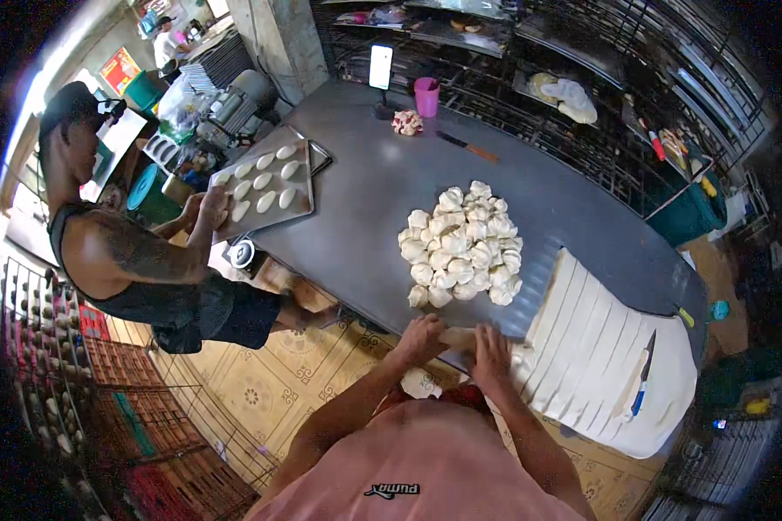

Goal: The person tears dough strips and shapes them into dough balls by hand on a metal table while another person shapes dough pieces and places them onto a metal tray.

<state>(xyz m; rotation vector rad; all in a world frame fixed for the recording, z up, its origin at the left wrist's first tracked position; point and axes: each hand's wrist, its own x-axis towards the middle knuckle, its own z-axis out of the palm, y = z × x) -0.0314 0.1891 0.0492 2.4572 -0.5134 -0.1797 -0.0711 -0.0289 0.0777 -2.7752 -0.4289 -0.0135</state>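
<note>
At the near edge of the table, my left hand (421, 339) and my right hand (493, 354) are side by side with fingers curled over a strip of dough (457, 338) that spans the gap between them. Just beyond them lies a heap of pale dough pieces (462, 247). To the right spreads a large dough sheet (582, 347), cut into long parallel strips on its left part; its near edge hangs toward the table's front. A knife with a blue handle (639, 401) rests on the uncut part. My fingertips are partly hidden.
On the left, a co-worker (139, 234) holds a metal tray (302, 195) of oval dough pieces over the table (347, 191). Farther back are a pink cup (427, 97), a lit screen on a stand (381, 68) and a brown-handled knife (469, 148). Racks (599, 165) line the far side.
</note>
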